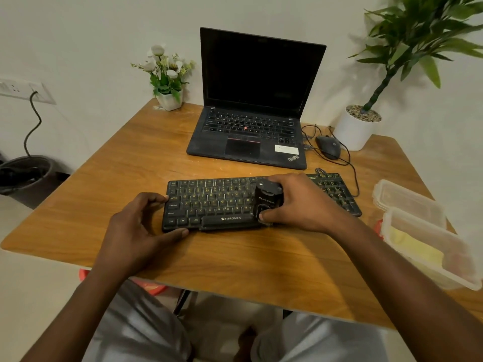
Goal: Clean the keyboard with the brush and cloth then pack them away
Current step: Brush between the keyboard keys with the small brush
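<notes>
The wooden table (125, 184) carries a keyboard (214, 202), laptop (248, 134), mouse (328, 147), flower pot (170, 101) and plastic containers (428, 246).

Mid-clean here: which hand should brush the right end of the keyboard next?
Right, I'd judge. The right hand grips the brush, which sits on the keys just beside that end, while the left hand holds the keyboard at its left edge and looks set to steady it.

A: What sort of room are you sitting in?
B: You're at a desk in a home or small office: a wooden table (130, 165) against a plain wall, an open laptop (251, 100), a wired mouse (328, 147) and a separate keyboard (217, 202).
A: Anything else you can go by?
B: Your wall socket (23, 91), a potted flower (167, 74) and a tall plant (355, 129).
</notes>
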